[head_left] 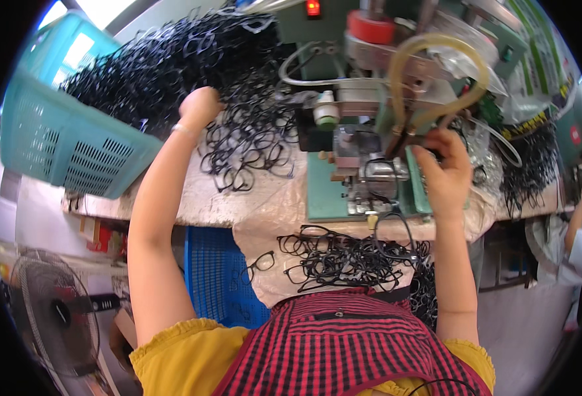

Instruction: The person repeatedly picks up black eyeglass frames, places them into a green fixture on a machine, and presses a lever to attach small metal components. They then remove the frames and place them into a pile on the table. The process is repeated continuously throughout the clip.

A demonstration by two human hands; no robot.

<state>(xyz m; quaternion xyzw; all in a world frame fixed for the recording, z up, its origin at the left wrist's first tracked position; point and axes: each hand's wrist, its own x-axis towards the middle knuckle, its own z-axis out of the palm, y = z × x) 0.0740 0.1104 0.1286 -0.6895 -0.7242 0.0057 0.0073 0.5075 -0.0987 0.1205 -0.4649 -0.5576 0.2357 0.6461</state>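
At the edge of a large heap of black eyeglass frames [165,66], my left hand [200,107] is closed, with its fingers curled away from view. Whatever it grips is hidden. My right hand [446,173] is beside the green bench machine [324,188], thumb and fingers drawn together close to its dark tube end. What they hold is too blurred to make out. A black eyeglass frame [378,177] sits at the machine's metal fixture. Another eyeglass frame [377,245] hangs below it, above several frames heaped on the cloth [255,224] at my lap.
A turquoise crate [80,142] stands tilted at the left, and a blue basket [202,264] is under the table edge. A fan [57,310] stands at lower left. A yellowish hose [482,63] loops over the machine. More frames [532,168] lie beside plastic bags at the right.
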